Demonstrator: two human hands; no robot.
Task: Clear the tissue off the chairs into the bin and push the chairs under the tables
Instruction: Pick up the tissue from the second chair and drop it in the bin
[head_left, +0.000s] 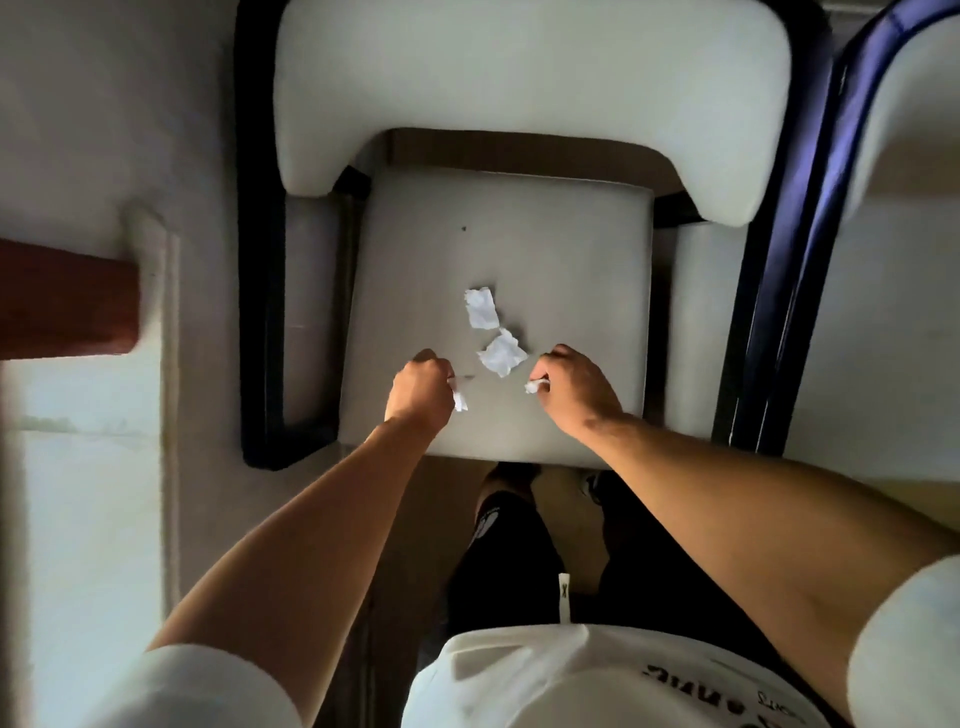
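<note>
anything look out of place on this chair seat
Yes: two crumpled tissue pieces lie loose mid-seat on the chair. The left hand and right hand each hold another scrap.

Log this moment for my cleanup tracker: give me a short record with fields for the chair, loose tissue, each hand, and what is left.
chair: white seat, dark frame
loose tissue: two crumpled pieces on the seat, far piece, near piece
left hand: grips a tissue scrap
right hand: pinches a tissue scrap
left to do: two loose pieces to pick up; bin not in view
</note>
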